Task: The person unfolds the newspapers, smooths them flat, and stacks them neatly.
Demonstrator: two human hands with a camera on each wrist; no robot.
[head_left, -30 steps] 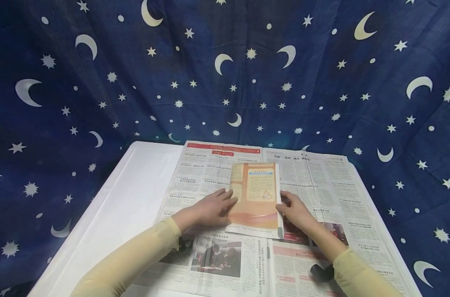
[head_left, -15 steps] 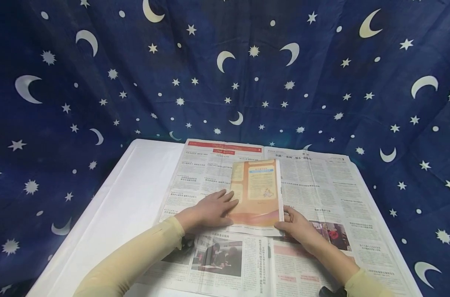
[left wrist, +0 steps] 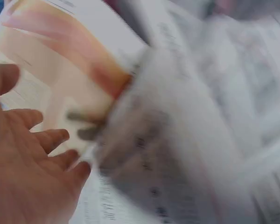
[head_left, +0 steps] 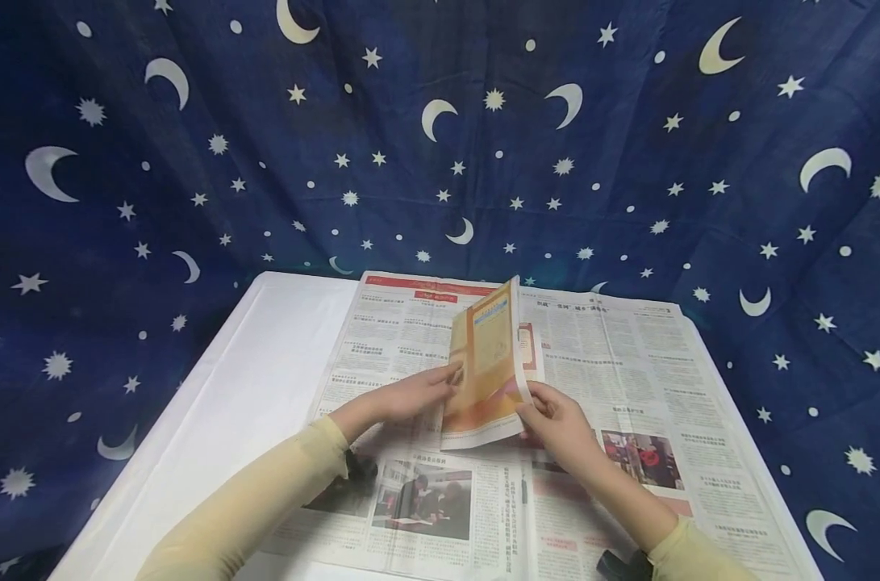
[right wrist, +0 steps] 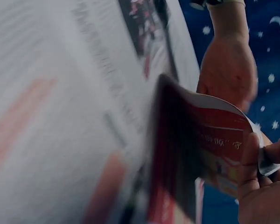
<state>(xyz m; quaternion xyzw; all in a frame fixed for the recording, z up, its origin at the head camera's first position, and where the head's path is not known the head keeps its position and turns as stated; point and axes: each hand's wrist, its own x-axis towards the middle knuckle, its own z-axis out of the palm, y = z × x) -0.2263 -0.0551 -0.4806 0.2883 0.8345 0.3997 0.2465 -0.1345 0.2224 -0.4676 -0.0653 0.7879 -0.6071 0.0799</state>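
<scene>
An orange-covered booklet (head_left: pixel 486 363) stands tilted above the spread newspaper, its right side raised and a red-edged page (head_left: pixel 528 347) showing beneath. My right hand (head_left: pixel 559 424) pinches the lifted cover near its lower right edge, thumb in front. Red printed inner pages (right wrist: pixel 219 133) show between the parted leaves in the right wrist view, with the right hand's fingers (right wrist: pixel 248 163) at the leaf's edge. My left hand (head_left: pixel 414 394) is at the booklet's left side, fingertips by the cover. Seen from the left wrist, its fingers (left wrist: pixel 51 140) are loosely extended; whether they touch the cover I cannot tell.
Newspaper sheets (head_left: pixel 621 363) lie under the booklet on a white table (head_left: pixel 265 363). A dark blue curtain (head_left: pixel 381 97) with moons and stars hangs behind and at both sides. Dark devices sit at both wrists, the right one (head_left: pixel 621 565) near the front edge.
The booklet lay flat; my right hand slid down to its lower right corner, then raised that side up and leftward. My left hand has turned slightly at the left edge.
</scene>
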